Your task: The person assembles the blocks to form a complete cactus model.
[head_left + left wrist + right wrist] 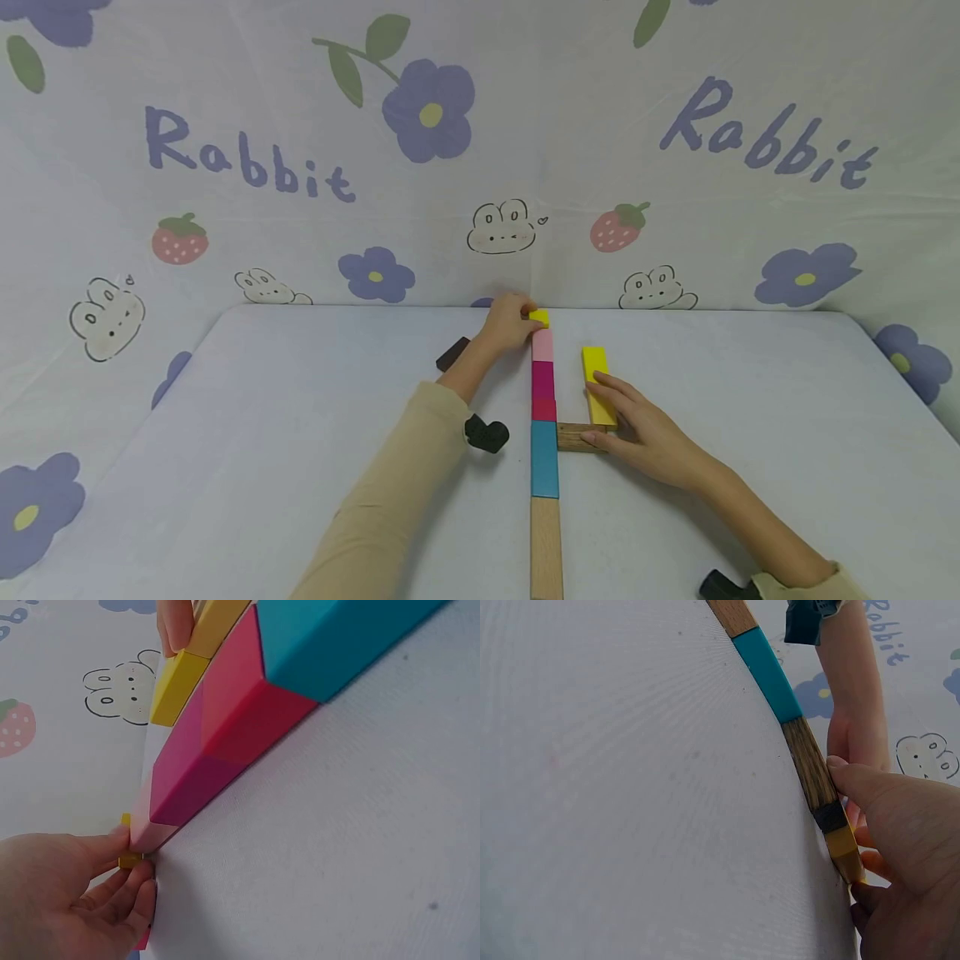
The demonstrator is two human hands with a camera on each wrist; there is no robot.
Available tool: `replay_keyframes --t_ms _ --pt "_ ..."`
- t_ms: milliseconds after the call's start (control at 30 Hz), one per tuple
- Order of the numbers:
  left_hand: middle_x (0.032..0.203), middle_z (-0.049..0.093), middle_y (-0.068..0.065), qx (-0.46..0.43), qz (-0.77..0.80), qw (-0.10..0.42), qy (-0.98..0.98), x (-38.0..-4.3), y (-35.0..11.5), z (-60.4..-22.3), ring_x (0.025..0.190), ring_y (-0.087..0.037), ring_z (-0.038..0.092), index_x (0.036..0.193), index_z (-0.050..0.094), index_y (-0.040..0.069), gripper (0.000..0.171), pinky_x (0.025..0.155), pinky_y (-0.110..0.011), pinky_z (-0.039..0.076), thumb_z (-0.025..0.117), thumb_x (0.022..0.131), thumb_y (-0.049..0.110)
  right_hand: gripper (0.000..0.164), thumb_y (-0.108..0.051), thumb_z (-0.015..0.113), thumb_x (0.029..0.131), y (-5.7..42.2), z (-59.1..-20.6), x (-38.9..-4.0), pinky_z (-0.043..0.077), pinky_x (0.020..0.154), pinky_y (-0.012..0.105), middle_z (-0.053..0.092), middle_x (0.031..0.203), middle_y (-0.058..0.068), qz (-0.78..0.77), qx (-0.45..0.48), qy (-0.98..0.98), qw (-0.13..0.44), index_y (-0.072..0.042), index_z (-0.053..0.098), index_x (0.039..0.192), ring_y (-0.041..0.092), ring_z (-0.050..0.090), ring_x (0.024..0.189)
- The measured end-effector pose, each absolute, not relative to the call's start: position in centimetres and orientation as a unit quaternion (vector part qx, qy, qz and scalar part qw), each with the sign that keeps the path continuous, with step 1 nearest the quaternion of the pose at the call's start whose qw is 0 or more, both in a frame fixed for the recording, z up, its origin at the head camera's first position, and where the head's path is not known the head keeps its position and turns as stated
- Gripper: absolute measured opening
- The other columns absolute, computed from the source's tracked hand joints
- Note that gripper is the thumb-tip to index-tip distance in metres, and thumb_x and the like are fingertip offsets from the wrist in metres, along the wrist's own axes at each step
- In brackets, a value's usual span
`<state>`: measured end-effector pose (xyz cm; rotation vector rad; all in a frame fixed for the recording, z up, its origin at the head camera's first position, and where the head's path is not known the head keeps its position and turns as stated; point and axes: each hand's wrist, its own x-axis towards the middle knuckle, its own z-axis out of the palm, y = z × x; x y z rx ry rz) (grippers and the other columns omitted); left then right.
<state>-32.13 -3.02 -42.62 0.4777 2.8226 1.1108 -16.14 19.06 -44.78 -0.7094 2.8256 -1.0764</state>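
Observation:
My left hand [508, 323] pinches a small yellow block [539, 317] at the far end of a straight row. In the row, a pale pink block [542, 345] touches it, followed by magenta [543, 380], red [543, 410], blue [544, 458] and light wood blocks [546, 546]. A brown wood block [573, 437] juts right from the row, and a long yellow block [595, 360] points away from its outer end. My right hand [648, 433] rests over these two, fingers on the yellow block, thumb at the brown one.
A dark brown piece [452, 354] lies left of the row, partly behind my left forearm. Something pink [141, 943] shows under my left hand in the left wrist view. The white tabletop [262, 467] meets a printed cloth [300, 250] at its back edge.

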Motion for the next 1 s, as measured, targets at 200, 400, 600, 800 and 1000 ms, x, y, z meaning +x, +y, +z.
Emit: replay_keyframes --t_ms 200,400,600,800,1000 --pt "0.132 0.067 -0.021 0.143 0.358 0.046 0.922 -32.21 -2.93 -42.76 0.12 -0.032 0.059 0.136 0.066 -0.006 0.036 0.11 -0.038 0.051 0.065 0.105 0.013 0.068 -0.032 0.073 0.1 19.02 -44.76 -16.2 0.036 0.118 0.068 0.037 0.165 0.025 -0.346 -0.222 0.911 0.022 0.0 0.049 0.154 0.05 0.034 0.152" --pt "0.132 0.067 -0.021 0.14 0.351 0.048 0.924 -32.33 -2.82 -42.92 0.12 -0.031 0.059 0.137 0.065 -0.006 0.036 0.11 -0.038 0.051 0.062 0.107 0.013 0.068 -0.032 0.073 0.1 19.04 -44.76 -16.33 0.035 0.118 0.068 0.037 0.165 0.025 -0.345 -0.222 0.911 0.022 0.0 0.049 0.155 0.049 0.033 0.153" --pt "0.132 0.069 -0.02 0.158 0.329 0.022 0.931 -32.45 -2.78 -43.09 0.124 -0.031 0.061 0.135 0.067 -0.006 0.033 0.112 -0.038 0.048 0.061 0.106 0.009 0.067 -0.033 0.073 0.1 19.07 -44.72 -16.41 0.036 0.117 0.069 0.038 0.164 0.026 -0.343 -0.228 0.911 0.016 0.0 0.05 0.154 0.051 0.035 0.151" --pt "0.13 0.07 -0.02 0.159 0.334 0.014 0.929 -32.38 -2.75 -43.14 0.122 -0.031 0.062 0.133 0.068 -0.006 0.031 0.111 -0.038 0.049 0.061 0.106 0.007 0.067 -0.032 0.073 0.1 19.1 -44.84 -16.5 0.036 0.117 0.068 0.037 0.165 0.025 -0.343 -0.224 0.912 0.021 0.0 0.05 0.154 0.05 0.034 0.152" --pt "0.131 0.069 -0.02 0.16 0.334 0.02 0.929 -32.3 -2.78 -42.94 0.123 -0.031 0.062 0.134 0.067 -0.006 0.032 0.111 -0.037 0.049 0.061 0.106 0.007 0.068 -0.033 0.074 0.099 19.12 -44.91 -16.65 0.037 0.117 0.068 0.037 0.165 0.025 -0.34 -0.222 0.914 0.02 -0.001 0.05 0.154 0.05 0.034 0.152"
